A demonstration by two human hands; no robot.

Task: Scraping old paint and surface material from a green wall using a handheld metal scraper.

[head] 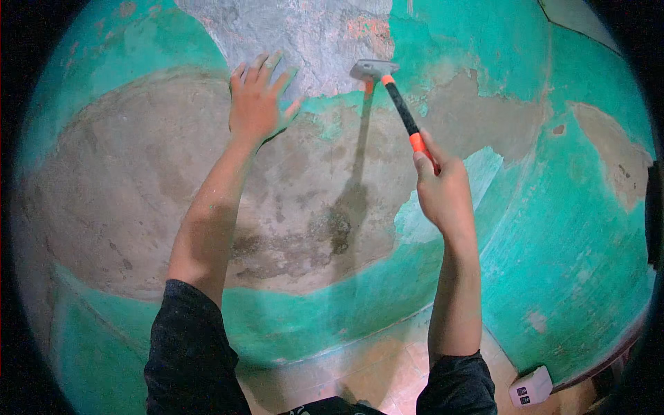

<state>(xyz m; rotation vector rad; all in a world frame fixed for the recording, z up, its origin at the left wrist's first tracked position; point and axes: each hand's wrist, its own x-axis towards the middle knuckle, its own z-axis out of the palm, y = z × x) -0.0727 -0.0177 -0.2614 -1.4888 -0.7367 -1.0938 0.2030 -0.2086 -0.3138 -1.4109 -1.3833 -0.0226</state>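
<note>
My right hand (pixel 441 179) is closed around the orange and black handle of a wall scraper (pixel 403 106). Its wide grey head (pixel 374 68) is at the right part of a bare grey patch (pixel 306 36), near the border with green paint; I cannot tell whether the blade touches the wall. The scraper's shadow falls down the wall. To the left, my left hand (pixel 257 104) lies palm to the wall with fingers spread, at the lower left of the grey patch. Around both hands the green paint (pixel 451 39) ends in ragged, flaking edges.
Below the hands spreads a large brown-grey stretch of bare plaster (pixel 171 155) with dark stains. A pale green patch (pixel 485 171) shows beside my right wrist. Wall corners run at both sides. A white container (pixel 531 386) with printed labels stands on the tiled floor (pixel 363 363) at lower right.
</note>
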